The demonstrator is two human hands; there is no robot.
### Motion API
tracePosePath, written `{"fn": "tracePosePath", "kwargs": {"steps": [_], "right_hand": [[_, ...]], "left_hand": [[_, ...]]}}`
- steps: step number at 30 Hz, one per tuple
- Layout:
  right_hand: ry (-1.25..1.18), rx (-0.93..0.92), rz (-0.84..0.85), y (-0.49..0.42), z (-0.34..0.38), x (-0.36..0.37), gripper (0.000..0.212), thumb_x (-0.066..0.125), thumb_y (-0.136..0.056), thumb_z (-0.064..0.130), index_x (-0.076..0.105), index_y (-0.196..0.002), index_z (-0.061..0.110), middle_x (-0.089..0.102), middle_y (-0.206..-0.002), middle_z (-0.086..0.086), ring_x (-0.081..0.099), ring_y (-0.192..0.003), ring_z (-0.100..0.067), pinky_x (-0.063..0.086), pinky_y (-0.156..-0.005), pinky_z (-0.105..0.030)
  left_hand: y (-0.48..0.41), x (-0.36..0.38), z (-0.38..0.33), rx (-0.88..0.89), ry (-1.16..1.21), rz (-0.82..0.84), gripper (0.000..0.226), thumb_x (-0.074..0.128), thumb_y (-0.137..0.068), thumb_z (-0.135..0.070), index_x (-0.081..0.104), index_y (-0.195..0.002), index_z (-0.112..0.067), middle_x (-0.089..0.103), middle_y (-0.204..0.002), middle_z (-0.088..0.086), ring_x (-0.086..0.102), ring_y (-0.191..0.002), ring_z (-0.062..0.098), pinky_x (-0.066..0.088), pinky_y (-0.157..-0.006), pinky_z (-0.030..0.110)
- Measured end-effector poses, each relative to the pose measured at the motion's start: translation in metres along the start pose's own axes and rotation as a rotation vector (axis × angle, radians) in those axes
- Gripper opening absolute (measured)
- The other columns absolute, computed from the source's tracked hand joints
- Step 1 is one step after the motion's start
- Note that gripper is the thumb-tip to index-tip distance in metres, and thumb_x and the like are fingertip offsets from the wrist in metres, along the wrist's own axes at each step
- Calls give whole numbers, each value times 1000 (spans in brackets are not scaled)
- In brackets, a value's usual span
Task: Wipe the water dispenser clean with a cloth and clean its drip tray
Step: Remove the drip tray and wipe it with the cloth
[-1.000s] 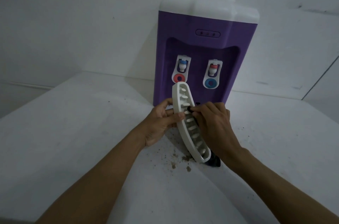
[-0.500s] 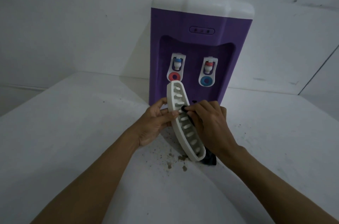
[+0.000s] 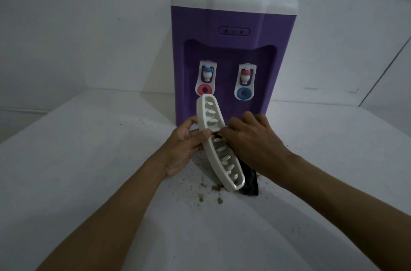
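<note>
A purple water dispenser (image 3: 231, 48) with a white top and two taps stands at the back of a white surface. In front of it, the white slotted drip tray (image 3: 219, 148) is held on edge, tilted, its slots facing me. My left hand (image 3: 186, 148) grips the tray's left rim near the middle. My right hand (image 3: 251, 144) pinches a dark cloth (image 3: 250, 184) against the slots at the tray's middle. Most of the cloth hangs behind the tray's lower end.
Brown dirt crumbs (image 3: 209, 190) lie scattered on the white surface (image 3: 89, 159) under the tray's lower end. White walls close in behind and to the right of the dispenser.
The tray stays held in the same tilted pose. My right hand with the cloth has shifted slightly along the slots near the tray's middle.
</note>
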State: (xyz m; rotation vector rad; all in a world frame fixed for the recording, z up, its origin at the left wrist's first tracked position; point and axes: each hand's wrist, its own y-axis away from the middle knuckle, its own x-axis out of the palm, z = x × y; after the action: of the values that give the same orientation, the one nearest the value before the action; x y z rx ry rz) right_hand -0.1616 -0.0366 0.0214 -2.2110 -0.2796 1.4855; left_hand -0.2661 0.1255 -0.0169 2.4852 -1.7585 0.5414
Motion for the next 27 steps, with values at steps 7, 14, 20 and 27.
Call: {"fn": "tracePosePath", "kwargs": {"steps": [7,14,20,27], "right_hand": [[-206,25,-148,-4,8,5,19,64,-84,25,66,-99,13,67,-97,-4,57,-82,-22,45,-74,-37],[-3,-53,22,-5,-1,-4,43,82,-68,29,65,-107,19,64,-99,-4,54,-83,-22,44,-71,-37],[-204,182,13,-7,9,-5,13,61,-91,23,67,-98,16,63,-93,-1,41,-82,-15,38,-75,-33],[-333,120,-60,-4,17,1,15,61,-90,22,69,-102,16,63,-96,-1,46,-82,-20,42,-71,-37]], "left_hand": [[-2,1,-2,-4,27,24,40,62,-85,-15,56,-124,-17,71,-113,6,65,-104,23,52,-96,39],[-2,-1,-3,-3,11,25,40,63,-85,-13,56,-124,-15,70,-114,9,64,-106,25,54,-94,39],[-3,1,-1,13,-3,10,40,63,-84,-14,55,-123,-14,70,-114,7,63,-106,25,54,-93,37],[0,1,-4,17,25,30,42,62,-84,-14,53,-126,-14,71,-111,8,64,-104,26,53,-94,37]]}}
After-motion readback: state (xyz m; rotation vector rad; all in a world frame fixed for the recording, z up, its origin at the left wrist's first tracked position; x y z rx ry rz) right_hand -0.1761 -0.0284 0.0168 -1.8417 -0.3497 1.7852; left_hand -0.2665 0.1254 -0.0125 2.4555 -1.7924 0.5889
